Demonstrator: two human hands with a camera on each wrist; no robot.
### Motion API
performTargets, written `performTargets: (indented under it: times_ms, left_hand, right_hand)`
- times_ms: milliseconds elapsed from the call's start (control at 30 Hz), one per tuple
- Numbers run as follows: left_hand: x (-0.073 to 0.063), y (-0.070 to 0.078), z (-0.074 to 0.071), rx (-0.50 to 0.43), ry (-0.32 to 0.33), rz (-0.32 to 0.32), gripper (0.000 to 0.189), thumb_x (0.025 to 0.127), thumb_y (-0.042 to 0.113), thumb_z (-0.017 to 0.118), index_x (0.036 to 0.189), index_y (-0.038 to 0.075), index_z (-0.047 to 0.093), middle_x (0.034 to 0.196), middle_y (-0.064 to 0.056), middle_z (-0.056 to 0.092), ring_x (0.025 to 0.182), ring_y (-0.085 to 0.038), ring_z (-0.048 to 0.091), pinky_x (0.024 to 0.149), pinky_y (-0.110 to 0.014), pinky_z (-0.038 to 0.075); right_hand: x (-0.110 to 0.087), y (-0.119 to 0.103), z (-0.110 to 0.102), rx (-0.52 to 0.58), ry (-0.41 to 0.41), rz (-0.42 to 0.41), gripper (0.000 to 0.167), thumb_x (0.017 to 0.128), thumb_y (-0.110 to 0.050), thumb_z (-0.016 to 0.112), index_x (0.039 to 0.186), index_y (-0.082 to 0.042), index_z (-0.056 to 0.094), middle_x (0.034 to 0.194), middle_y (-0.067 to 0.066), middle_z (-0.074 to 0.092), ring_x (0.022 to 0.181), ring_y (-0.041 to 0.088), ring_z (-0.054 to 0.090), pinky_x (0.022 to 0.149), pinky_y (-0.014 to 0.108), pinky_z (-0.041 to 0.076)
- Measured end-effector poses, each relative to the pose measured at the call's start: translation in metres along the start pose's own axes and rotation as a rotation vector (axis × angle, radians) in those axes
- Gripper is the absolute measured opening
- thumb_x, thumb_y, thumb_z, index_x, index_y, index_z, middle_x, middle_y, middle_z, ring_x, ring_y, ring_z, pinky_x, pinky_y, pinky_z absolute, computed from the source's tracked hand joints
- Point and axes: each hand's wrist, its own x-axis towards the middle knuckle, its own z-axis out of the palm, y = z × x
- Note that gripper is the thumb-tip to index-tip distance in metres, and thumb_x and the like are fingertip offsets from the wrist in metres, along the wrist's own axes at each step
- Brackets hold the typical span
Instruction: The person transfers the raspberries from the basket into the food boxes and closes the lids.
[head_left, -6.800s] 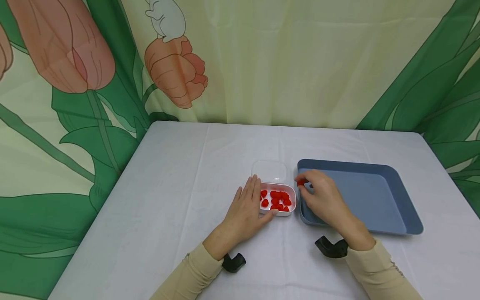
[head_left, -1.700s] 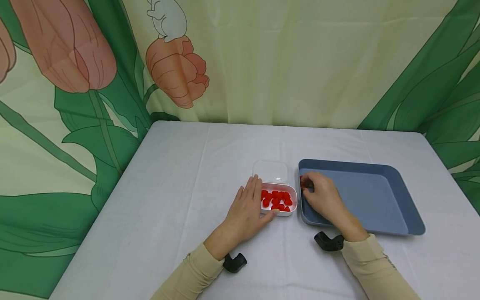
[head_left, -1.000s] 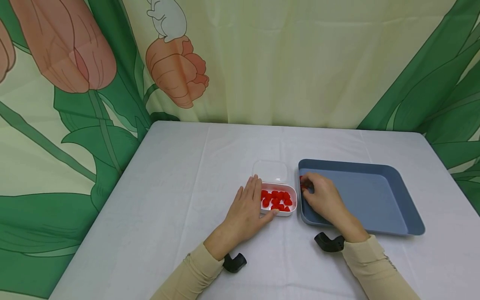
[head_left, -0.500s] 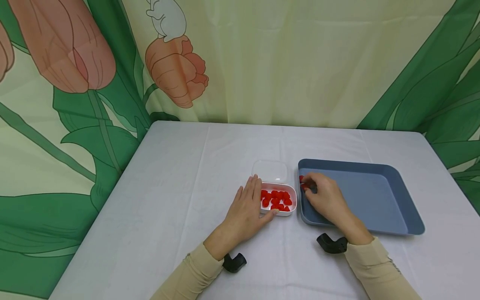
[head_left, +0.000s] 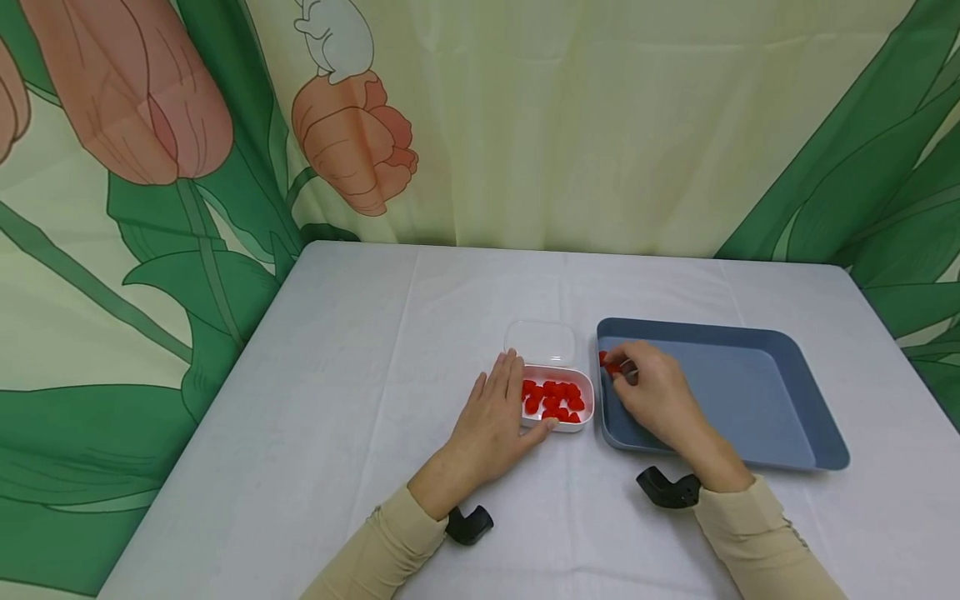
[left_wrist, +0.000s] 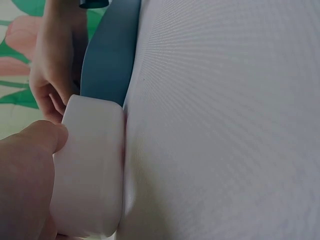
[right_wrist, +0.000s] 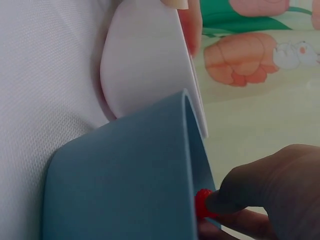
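In the head view my left hand (head_left: 491,412) lies along the left end of a small white box (head_left: 581,425), its fingers straight. The left wrist view shows the thumb (left_wrist: 60,135) against the box's front rim. Several red raspberries (head_left: 551,402) lie inside; my hand covers the left end. My right hand (head_left: 656,392) is inside the left end of the blue tray (head_left: 750,383), pinching a raspberry (head_left: 613,367) between thumb and fingers. Just beyond its fingertips, another raspberry (head_left: 602,358) shows at the tray's left wall. In the right wrist view the pinched raspberry (right_wrist: 204,202) is beside the tray's rim.
A clear plastic lid (head_left: 540,342) lies behind the white box. The box stands close to the tray's left side, on a table with a white cloth (head_left: 360,350). A printed curtain (head_left: 562,125) hangs behind the table.
The right hand shifted slightly up and right over the last second, and a pinched raspberry came into view. Since the oldest frame, raspberries at the box's left end lie differently. The left hand stayed put.
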Motion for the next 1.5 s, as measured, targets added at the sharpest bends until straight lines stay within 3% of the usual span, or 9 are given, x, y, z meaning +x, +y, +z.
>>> performTargets:
  times_ms: [600, 1267, 1500]
  left_hand:
    - [0.000, 0.000, 0.000, 0.005, 0.002, 0.002, 0.095, 0.089, 0.055, 0.062, 0.157, 0.006, 0.018, 0.165, -0.011, 0.022, 0.153, -0.028, 0.020, 0.120, -0.051, 0.028]
    - [0.001, -0.001, 0.002, 0.012, 0.021, 0.021, 0.093, 0.091, 0.055, 0.060, 0.157, 0.004, 0.019, 0.164, -0.013, 0.025, 0.153, -0.029, 0.022, 0.120, -0.052, 0.029]
    - [0.000, -0.001, 0.001, 0.019, 0.021, 0.025, 0.093, 0.091, 0.056, 0.059, 0.157, 0.003, 0.019, 0.163, -0.014, 0.026, 0.152, -0.030, 0.022, 0.120, -0.052, 0.029]
  right_hand:
    - [-0.001, -0.007, -0.005, 0.025, 0.079, -0.090, 0.023, 0.080, 0.013, 0.067, 0.100, 0.002, 0.068, 0.096, 0.013, 0.066, 0.083, 0.024, 0.064, 0.070, 0.045, 0.059]
    - [0.000, -0.020, -0.003, 0.044, 0.050, -0.217, 0.028, 0.077, 0.010, 0.074, 0.103, 0.000, 0.067, 0.099, 0.010, 0.067, 0.087, 0.021, 0.066, 0.071, 0.043, 0.061]
    - [0.000, -0.028, 0.000, 0.055, 0.014, -0.220, 0.032, 0.076, 0.006, 0.078, 0.105, -0.002, 0.067, 0.102, 0.009, 0.067, 0.089, 0.020, 0.066, 0.073, 0.042, 0.061]
